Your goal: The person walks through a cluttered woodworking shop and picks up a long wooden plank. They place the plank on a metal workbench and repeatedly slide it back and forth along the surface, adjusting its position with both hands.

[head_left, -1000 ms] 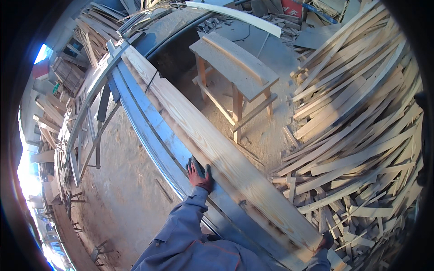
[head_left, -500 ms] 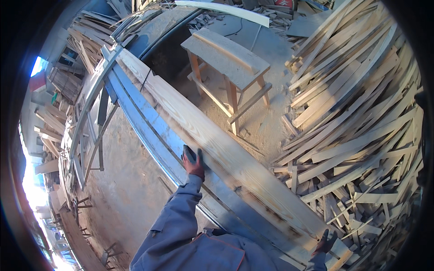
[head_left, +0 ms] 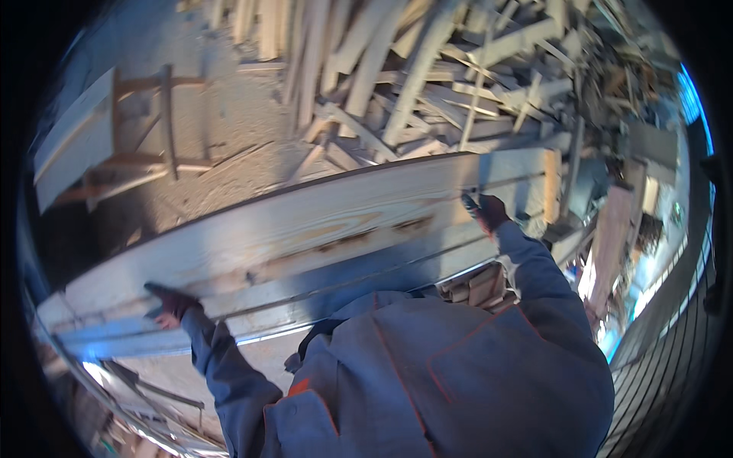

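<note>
A long, wide wooden plank point(head_left: 336, 210) with bold grain and dark streaks lies across a long bench point(head_left: 511, 169). My left hand point(head_left: 174, 304), in a dark and reddish glove, rests at the plank's near edge toward its left part, fingers stretched out and apart. Close to the plank's right end is my right hand point(head_left: 486, 212), gloved likewise, its fingers extended onto the wood. Both hands touch the plank from above; the undersides of the fingers are hidden. A light strip of wood point(head_left: 551, 187) stands across the bench's right end.
Beyond the plank lies a big heap of loose wooden slats point(head_left: 427, 84). A wooden trestle table point(head_left: 80, 130) stands at the far left on a sawdust-covered floor point(head_left: 229, 164). More boards point(head_left: 611, 229) lean at the right, beside a slatted grey surface point(head_left: 672, 366).
My view has swung to the right, so the plank now runs across the picture. Both hands stay on or at the plank; my right hand and forearm have come fully into view.
</note>
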